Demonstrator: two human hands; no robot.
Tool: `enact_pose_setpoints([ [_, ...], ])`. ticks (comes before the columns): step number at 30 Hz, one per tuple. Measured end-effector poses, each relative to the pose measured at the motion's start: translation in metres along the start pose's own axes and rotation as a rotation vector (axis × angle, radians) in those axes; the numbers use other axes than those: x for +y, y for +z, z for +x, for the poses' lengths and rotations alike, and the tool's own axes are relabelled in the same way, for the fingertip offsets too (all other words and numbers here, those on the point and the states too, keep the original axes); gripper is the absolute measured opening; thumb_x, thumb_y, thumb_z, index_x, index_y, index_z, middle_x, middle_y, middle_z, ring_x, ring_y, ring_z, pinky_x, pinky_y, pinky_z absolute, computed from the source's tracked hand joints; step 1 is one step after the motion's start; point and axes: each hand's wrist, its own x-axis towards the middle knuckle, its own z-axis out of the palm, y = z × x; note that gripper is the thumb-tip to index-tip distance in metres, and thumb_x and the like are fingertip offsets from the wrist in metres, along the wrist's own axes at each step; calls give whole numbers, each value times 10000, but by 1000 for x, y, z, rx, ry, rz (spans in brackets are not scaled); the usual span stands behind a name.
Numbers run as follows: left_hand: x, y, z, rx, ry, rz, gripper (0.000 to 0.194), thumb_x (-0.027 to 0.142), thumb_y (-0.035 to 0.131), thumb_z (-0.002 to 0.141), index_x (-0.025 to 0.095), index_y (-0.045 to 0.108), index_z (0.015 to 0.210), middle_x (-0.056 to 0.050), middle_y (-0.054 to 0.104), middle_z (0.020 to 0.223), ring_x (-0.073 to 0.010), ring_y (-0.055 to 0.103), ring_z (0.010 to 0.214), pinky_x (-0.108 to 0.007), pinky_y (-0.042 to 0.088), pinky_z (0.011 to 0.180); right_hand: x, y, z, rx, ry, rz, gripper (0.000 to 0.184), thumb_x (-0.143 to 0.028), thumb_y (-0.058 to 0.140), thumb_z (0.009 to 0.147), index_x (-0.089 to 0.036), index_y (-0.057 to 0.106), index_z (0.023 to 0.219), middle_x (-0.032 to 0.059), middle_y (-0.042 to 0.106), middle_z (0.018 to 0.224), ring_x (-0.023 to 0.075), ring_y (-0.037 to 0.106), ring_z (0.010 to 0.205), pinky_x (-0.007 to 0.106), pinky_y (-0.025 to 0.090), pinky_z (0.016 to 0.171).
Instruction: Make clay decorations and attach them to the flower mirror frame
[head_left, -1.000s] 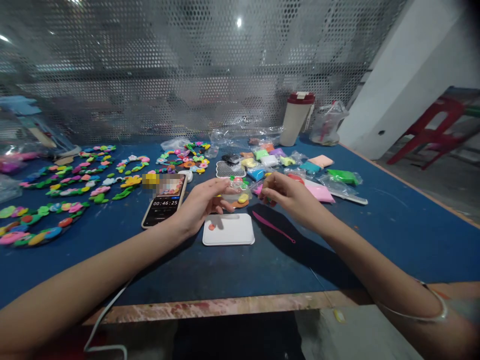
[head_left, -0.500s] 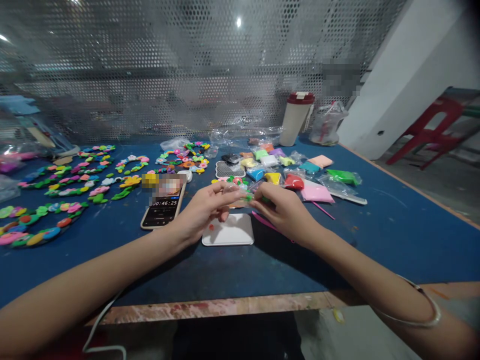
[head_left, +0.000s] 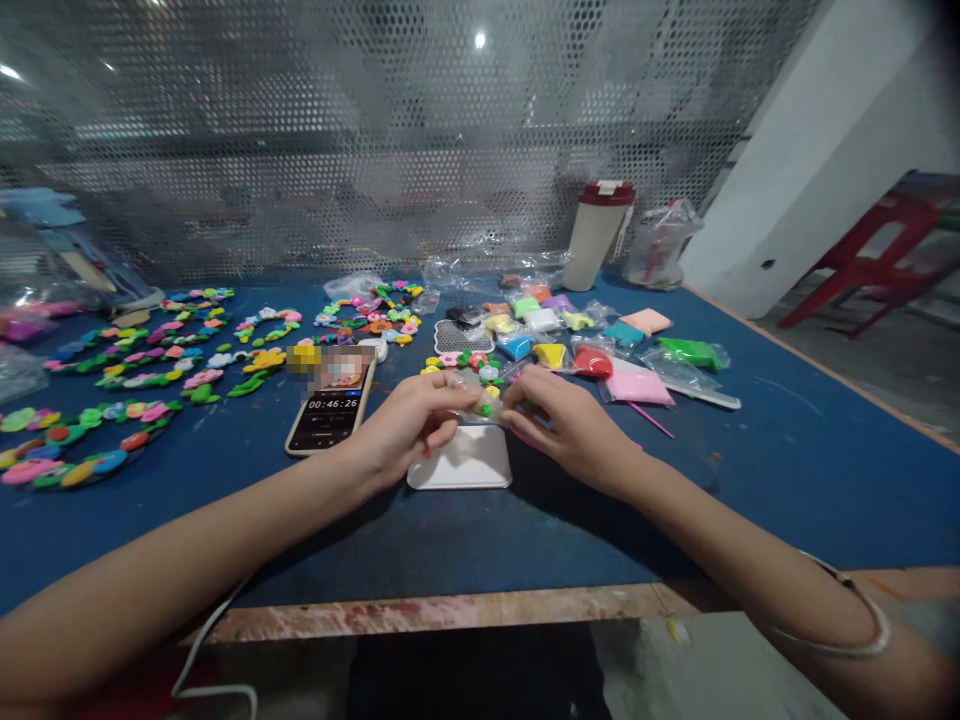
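My left hand and my right hand meet above a small white board on the blue table. Both pinch a small clear plastic bag with bits of coloured clay in it; the fingers of each hand are closed on its edges. Just behind the hands lies a clay flower ring. A phone showing a timer lies left of my left hand.
Rows of coloured clay flower wreaths cover the table's left side. Small bags of coloured clay lie behind and right of the hands. A tumbler with a red lid stands at the back. A perforated metal screen closes the far side.
Both hands drew together and came nearer, over the white board, holding the little bag between them. The pink tool by the board is now hidden behind my right hand.
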Motion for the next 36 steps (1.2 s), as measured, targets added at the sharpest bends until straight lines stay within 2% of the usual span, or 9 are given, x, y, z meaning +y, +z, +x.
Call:
enact_pose_setpoints([
  [6,-7,-2,1,67,22,-75,148,269,652,804,135,592,793,13,601,589,-37,484,384,-126,283,327,-5,0,1,251,-30,53,333,-156,349,943,-218,473,1245,103,564,1181,192,517,1105,382,412,945],
  [11,-6,1,0,18,49,-200,114,232,566,865,143,633,846,33,593,657,-17,488,408,-113,381,392,-9,15,-1,78,-94,173,438,-133,341,940,-289,449,1336,8,482,1386,154,443,1266,386,355,1066],
  [14,-6,4,-1,-20,35,-223,135,216,543,880,130,639,840,22,607,666,-10,471,378,-114,387,386,-6,16,0,81,29,333,399,-140,417,909,-272,541,1264,-1,522,1351,166,487,1234,384,368,1063],
  [18,-5,6,-2,-72,-1,-201,180,212,503,904,91,635,927,-72,688,814,-38,539,392,-134,381,357,4,8,3,207,230,475,284,-267,439,932,-242,608,1159,37,692,1106,180,643,1015,372,520,882],
  [20,-4,7,-2,-86,-16,-187,210,205,463,924,74,622,965,-114,699,881,-51,567,408,-138,385,355,6,4,3,311,273,489,297,-305,402,952,-234,575,1182,50,697,1076,176,661,966,368,540,838],
  [23,-5,7,-3,-92,-19,-178,212,177,429,933,81,604,1005,-115,698,897,-61,598,440,-128,396,365,2,3,1,436,232,446,261,-283,466,929,-255,586,1159,37,672,1127,176,624,1045,375,494,922],
  [29,-10,8,-9,-166,26,-159,179,226,482,909,112,613,863,-15,642,685,-56,554,348,-135,383,362,-8,13,-1,76,-58,200,364,-147,415,926,-261,549,1244,35,533,1339,177,499,1226,440,316,1084],
  [33,-9,12,-11,-197,29,-118,164,273,514,896,134,598,919,-15,656,684,-81,575,350,-143,355,347,-5,11,1,38,72,383,334,-215,401,940,-257,568,1226,41,594,1274,189,552,1169,422,402,1026],
  [36,-7,13,-11,-175,38,-122,192,271,462,919,154,584,1010,-74,704,895,-73,577,359,-160,388,370,-1,7,4,167,216,689,322,-294,351,969,-226,593,1171,54,628,1221,178,575,1138,389,442,997],
])
